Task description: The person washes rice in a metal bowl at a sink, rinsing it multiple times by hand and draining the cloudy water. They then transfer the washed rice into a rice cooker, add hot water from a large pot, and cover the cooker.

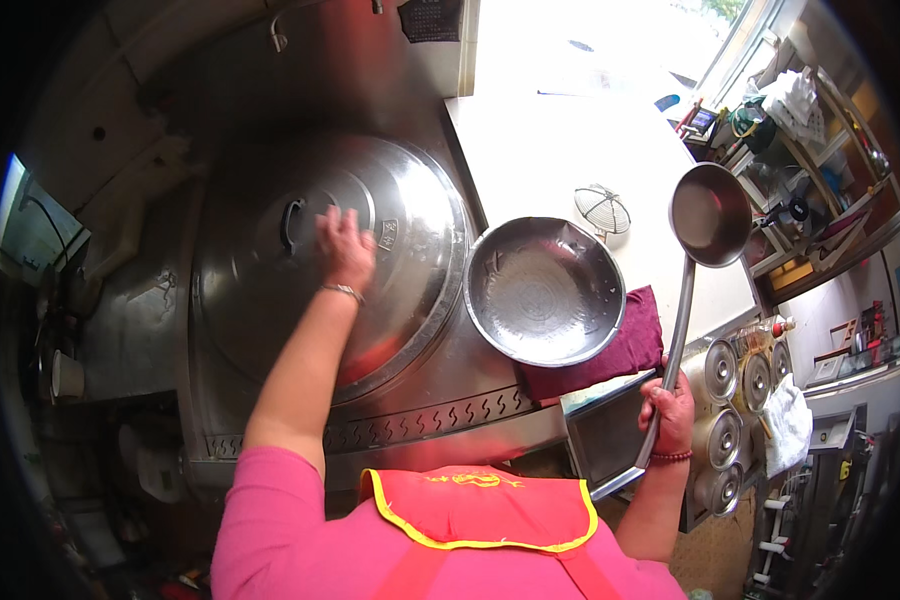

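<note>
My left hand (pixel 347 250) is stretched out over a large round metal lid (pixel 250 290) on the steel stove. Its fingers are extended and hold nothing, just right of the lid's dark loop handle (pixel 291 224). I cannot tell whether the fingertips touch the lid. On the right, my right hand (pixel 670 415) grips the long handle of a metal ladle (pixel 710 215), whose round bowl is raised at the far end. Between my arms a wide metal wok (pixel 545 295), with nothing in it, rests partly on a dark red cloth (pixel 642 325).
A wire strainer (pixel 602 208) lies on the white counter (pixel 530 150) beyond the wok. Several metal-lidded containers (pixel 725 440) stand right of my right hand, beside a white towel (pixel 788 425). Shelves (pixel 830 190) holding various items rise at the far right.
</note>
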The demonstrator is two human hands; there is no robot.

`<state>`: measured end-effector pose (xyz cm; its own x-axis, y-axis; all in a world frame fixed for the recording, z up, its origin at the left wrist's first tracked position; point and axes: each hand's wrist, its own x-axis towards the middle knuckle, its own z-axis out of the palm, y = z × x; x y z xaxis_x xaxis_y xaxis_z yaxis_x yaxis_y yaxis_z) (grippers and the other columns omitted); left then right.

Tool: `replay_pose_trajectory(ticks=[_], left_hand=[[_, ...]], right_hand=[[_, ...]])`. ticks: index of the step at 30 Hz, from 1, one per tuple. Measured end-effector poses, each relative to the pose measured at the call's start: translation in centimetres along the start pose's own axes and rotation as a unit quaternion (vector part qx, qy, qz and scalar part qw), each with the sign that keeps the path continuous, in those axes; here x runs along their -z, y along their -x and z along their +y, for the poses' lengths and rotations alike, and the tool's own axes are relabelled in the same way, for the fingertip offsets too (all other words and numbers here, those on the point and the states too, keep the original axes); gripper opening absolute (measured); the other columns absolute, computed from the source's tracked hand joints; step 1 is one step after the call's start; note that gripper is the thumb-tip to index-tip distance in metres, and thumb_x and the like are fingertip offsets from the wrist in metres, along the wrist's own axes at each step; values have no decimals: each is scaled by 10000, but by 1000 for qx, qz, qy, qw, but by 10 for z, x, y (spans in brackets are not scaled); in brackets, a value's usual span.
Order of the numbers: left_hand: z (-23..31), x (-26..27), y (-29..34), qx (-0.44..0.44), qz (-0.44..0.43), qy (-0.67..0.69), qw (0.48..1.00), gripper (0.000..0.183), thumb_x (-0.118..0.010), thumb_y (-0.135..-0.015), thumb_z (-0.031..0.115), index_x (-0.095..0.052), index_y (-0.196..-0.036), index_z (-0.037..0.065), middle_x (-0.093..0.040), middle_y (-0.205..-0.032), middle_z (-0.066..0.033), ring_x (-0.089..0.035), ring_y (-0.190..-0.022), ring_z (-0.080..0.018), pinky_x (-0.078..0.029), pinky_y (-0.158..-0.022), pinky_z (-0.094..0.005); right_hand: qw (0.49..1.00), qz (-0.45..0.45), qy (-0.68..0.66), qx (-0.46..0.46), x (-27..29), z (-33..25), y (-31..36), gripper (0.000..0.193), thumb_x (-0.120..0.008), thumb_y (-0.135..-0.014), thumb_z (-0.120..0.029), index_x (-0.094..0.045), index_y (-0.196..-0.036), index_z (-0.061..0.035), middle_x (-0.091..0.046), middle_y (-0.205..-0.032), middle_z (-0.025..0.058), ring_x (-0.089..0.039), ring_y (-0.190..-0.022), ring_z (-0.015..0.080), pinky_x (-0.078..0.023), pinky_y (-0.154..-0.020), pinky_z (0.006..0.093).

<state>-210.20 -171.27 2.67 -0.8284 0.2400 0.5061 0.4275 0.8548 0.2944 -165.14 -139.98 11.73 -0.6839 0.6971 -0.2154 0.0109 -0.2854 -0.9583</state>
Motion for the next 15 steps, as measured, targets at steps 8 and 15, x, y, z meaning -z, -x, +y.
replay_pose_trajectory(ticks=[8, 15], left_hand=[[-121, 3, -46, 95, -89, -198, 972, 237, -481, -917, 215, -662, -1063, 172, -600, -1145, -100, -598, -1042, -347, -469, -899, -504], [-219, 34, -27, 152, -51, -106, 981, 253, -490, -902, 161, -619, -1107, 231, -583, -1119, -143, -601, -995, -410, -505, -832, -490]], right_hand=[[992, -68, 19, -106, -87, -28, 34, 516, -606, -878, -88, -411, -1348, -5, -522, -668, 28, -481, -420, 100, -424, -355, 242], [964, -163, 100, -183, -160, -23, 30, 450, -568, -874, -59, -441, -1297, 31, -532, -683, 34, -481, -413, 103, -411, -360, 235]])
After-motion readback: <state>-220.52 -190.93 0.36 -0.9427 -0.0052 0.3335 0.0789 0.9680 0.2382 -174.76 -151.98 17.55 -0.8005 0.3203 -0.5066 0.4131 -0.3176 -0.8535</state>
